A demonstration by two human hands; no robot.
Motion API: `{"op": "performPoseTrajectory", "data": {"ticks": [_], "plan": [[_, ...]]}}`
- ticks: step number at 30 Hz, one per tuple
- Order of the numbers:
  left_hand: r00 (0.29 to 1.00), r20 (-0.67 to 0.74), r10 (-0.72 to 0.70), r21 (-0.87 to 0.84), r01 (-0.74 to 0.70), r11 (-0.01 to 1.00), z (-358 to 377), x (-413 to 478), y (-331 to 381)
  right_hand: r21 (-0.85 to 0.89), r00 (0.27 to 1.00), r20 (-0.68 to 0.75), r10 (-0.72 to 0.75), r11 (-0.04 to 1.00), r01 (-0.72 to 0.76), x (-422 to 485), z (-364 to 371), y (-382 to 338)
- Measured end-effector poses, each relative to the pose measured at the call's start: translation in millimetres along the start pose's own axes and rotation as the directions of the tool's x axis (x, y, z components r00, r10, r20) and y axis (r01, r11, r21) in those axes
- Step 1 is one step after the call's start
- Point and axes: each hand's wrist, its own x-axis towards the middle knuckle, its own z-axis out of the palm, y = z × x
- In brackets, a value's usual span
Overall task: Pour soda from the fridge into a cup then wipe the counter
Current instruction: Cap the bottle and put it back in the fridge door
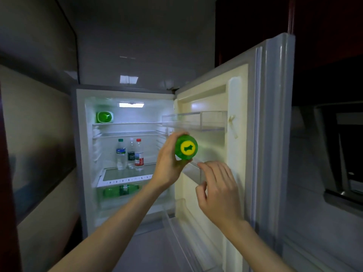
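Fetch step, I reckon: the soda is in hand but not clear of the fridge (80, 154) yet.

My left hand (169, 165) is wrapped round the green soda bottle (186, 147), fingers curled over the top and thumb under. The bottle points end-on at the camera, so all I get is a green round end with a yellow disc. I can't tell if that's the cap or the base. It sits dead centre of view, right where the cabinet meets the open door (275, 114).

My right hand (218, 191) is at 5 o'clock from the bottle, holding nothing, fingers loosely bent. Its fingertips are at the rim of the clear door shelf (193, 171); touching or just short, I can't say.

Three water bottles (130, 154) stand at 9 o'clock from the soda, and another green bottle (121, 190) lies in the drawer at 8 o'clock.

How I'd play it:
- draw the bottle straight back toward me, minding that shelf rim at 5 o'clock
- tip it upright gently, no shaking, since it's fizzy
- use the free right hand to swing the door shut

No cup or counter in view, so I'd look for those next.
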Motion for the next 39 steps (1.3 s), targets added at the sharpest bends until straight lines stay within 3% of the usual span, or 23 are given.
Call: {"op": "performPoseTrajectory", "data": {"ticks": [6, 10, 13, 19, 24, 31, 33, 36, 39], "plan": [[0.994, 0.081, -0.075, 0.037, 0.072, 0.997, 9.6, 15.2, -0.3, 0.014, 1.000, -0.011, 0.018, 1.000, -0.018, -1.6, 5.7, 2.2], [0.958, 0.231, -0.169, -0.012, 0.177, 0.984, 10.3, 11.7, 5.7, 0.033, 0.999, -0.031, 0.032, 0.999, -0.031, -2.4, 10.0, 4.4], [0.943, 0.298, -0.149, 0.008, 0.154, 0.988, 14.6, 11.2, 8.9, 0.037, 0.999, -0.028, 0.030, 0.999, -0.029, -3.0, 12.0, 4.0], [0.807, 0.500, -0.315, 0.108, 0.304, 0.947, 8.4, 26.3, 11.5, 0.031, 0.998, -0.029, 0.056, 0.998, -0.055, -5.2, 15.2, 0.9], [0.776, 0.505, -0.377, 0.157, 0.346, 0.925, 9.0, 34.6, 16.5, 0.057, 1.000, -0.018, 0.022, 0.998, -0.020, -4.3, 13.3, -1.7], [0.708, 0.460, -0.536, 0.262, 0.469, 0.843, 22.7, 42.3, 10.5, 0.064, 0.995, 0.101, -0.005, 0.998, -0.002, -0.4, 3.7, -6.3], [0.726, 0.404, -0.557, 0.258, 0.494, 0.831, 25.2, 40.9, 6.5, 0.046, 0.988, 0.155, -0.018, 0.999, 0.011, 0.9, 0.8, -6.8], [0.841, 0.210, -0.498, 0.226, 0.454, 0.862, 26.5, 34.6, 6.9, 0.026, 0.979, 0.205, -0.022, 1.000, 0.018, 1.9, -2.1, -8.2], [0.881, 0.171, -0.441, 0.013, 0.445, 0.895, 22.6, 18.5, 16.0, 0.040, 0.975, 0.222, 0.003, 0.999, -0.012, 2.8, -4.7, -12.8]]}}
